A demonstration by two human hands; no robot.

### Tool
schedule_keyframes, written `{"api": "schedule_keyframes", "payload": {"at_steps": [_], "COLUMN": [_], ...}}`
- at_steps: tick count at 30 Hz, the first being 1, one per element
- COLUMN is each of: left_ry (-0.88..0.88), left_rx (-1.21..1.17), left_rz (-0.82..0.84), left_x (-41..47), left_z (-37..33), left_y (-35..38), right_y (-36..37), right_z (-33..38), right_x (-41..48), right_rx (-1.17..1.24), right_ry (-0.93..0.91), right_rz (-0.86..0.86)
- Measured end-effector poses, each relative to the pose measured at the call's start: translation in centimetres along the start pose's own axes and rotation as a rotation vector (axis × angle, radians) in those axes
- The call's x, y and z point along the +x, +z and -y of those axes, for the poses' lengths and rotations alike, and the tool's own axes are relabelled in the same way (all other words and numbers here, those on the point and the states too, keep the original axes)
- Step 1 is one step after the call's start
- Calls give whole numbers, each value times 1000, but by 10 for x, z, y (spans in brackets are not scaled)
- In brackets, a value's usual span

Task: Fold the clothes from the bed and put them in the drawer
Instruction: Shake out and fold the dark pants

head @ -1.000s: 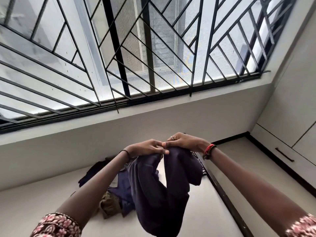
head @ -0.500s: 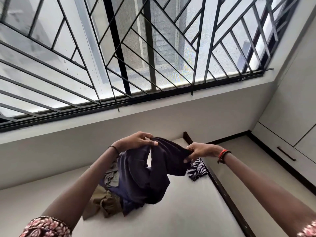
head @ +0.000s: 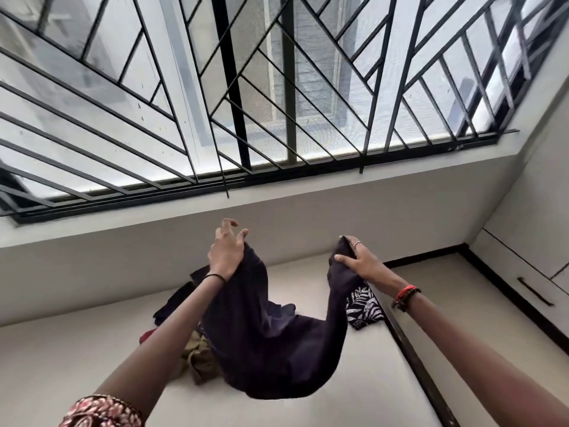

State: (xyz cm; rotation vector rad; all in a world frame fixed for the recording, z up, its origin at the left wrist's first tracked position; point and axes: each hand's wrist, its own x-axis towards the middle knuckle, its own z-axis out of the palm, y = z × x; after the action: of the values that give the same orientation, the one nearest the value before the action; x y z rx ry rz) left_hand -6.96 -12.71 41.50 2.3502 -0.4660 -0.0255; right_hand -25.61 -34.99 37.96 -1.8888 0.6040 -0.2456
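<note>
Hands now apart, my right hand [head: 357,261] pinches the dark garment [head: 271,343], left hand [head: 226,251] splayed, grip unclear, opening it for folding.

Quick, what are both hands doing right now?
Left hand: holding one end of the dark garment, some fingers lifted.
Right hand: fingers gripping its other end.

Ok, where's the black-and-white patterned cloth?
Head view: the patterned cloth lies on the bed by its right edge, below the right hand, beside the dark garment.
</note>
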Motion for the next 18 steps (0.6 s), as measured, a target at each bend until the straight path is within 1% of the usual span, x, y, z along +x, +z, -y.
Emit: {"api": "schedule_keyframes", "payload": {"at_steps": [2, 5, 8, 12, 15, 18], "left_ry": [32, 83, 202, 472, 576, 652], "left_rx": [25, 22, 6, -66, -68, -38], "left_rz": [-57, -96, -97, -52, -16, 63], "left_x": [-6, -15, -27, -40, -47, -57], "left_z": [-5, -17, -33, -45, -45, -45], "left_y": [-1, 3, 12, 16, 15, 19], "right_y": [15, 38, 59, 68, 69, 71], "right_z": [11, 31, 49, 54, 51, 52], "right_x": [-5, -10, -14, -11, -9, -12], "right_rx": [-3, -9, 169, 299, 367, 313], "right_ry": [-63, -100, -55, -14, 6, 2], "right_rz": [126, 263, 397, 467, 484, 469]}}
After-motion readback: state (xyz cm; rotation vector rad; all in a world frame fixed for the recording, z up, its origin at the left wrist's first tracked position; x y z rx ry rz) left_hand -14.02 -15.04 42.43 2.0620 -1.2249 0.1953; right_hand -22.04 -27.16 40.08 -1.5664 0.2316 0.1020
